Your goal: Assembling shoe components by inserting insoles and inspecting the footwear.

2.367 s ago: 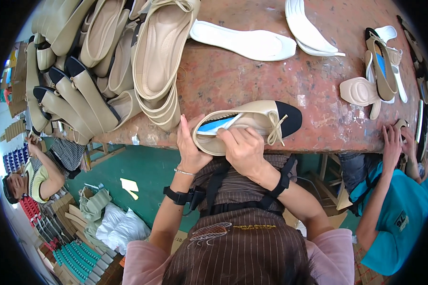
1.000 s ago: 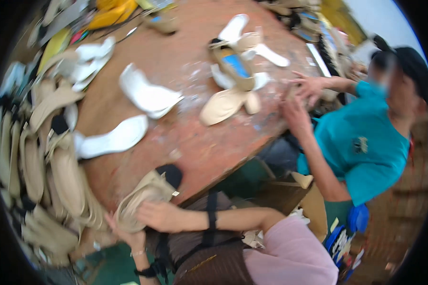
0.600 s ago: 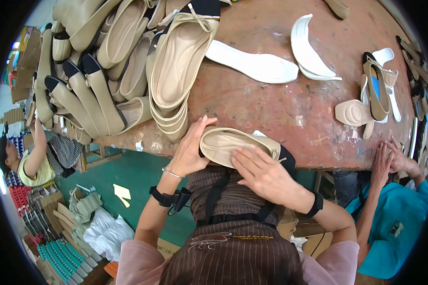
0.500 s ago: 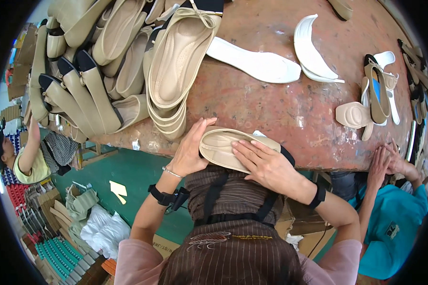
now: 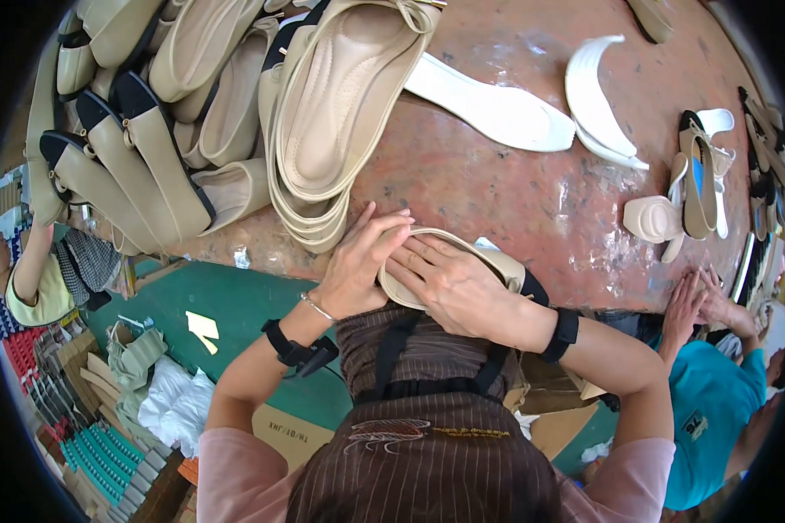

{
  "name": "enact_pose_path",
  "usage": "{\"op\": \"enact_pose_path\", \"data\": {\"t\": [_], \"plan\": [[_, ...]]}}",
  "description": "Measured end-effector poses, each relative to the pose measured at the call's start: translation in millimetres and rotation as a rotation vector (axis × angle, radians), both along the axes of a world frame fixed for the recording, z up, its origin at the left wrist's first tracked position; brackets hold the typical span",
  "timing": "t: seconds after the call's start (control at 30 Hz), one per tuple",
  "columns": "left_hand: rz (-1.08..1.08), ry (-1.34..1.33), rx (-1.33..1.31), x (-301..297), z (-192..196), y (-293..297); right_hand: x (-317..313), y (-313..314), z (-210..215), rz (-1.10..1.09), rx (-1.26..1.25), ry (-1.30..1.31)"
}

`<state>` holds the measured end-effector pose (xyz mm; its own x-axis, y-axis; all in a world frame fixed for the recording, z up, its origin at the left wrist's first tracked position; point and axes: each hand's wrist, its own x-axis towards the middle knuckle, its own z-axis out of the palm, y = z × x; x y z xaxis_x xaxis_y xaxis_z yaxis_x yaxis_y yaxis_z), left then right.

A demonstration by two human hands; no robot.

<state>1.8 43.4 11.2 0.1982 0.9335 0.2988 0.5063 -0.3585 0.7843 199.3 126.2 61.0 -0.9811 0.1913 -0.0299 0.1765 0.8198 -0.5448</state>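
A beige flat shoe [image 5: 396, 286] with a black toe lies on its sole at the table's near edge, its toe pointing right. My left hand [image 5: 358, 268] is closed round its left end, fingers bent over the rim. My right hand [image 5: 471, 292] reaches into the shoe from the near side, its fingers flat and pressed on the insole, which they mostly hide. Just beyond my left hand stands a stack of beige flats [image 5: 323, 122], the top one showing a padded insole and a bow.
More beige-and-black flats [image 5: 161, 179] are heaped at the left. White sole-shaped pieces [image 5: 506, 118] and curved white pieces [image 5: 595, 100] lie across the table [image 5: 462, 187]. At right are a flat [image 5: 698, 196], a beige pad [image 5: 650, 220] and a co-worker's hands [image 5: 691, 305]. Another person's arm [image 5: 33, 261] shows far left.
My right hand has slid left and deeper into the shoe, toward my left hand. The shoe has shifted slightly right with my left hand. The whole view has shifted a little.
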Motion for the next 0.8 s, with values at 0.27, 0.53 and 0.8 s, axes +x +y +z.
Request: {"op": "enact_pose_path", "data": {"t": [0.27, 0.53, 0.8], "plan": [[-0.025, 0.075, 0.03, -3.7, -1.6, 2.3, 13.8, -12.2, 4.2, -0.1, 0.101, -0.04], [0.015, 0.043, 0.017, -3.2, -5.4, -2.9, 73.8, -27.0, 27.7, -0.125, 0.229, -0.291], [0.035, 0.099, -0.114, -4.9, -0.5, 0.3, 63.2, -12.1, 30.3, 0.093, 0.198, -0.382]]}}
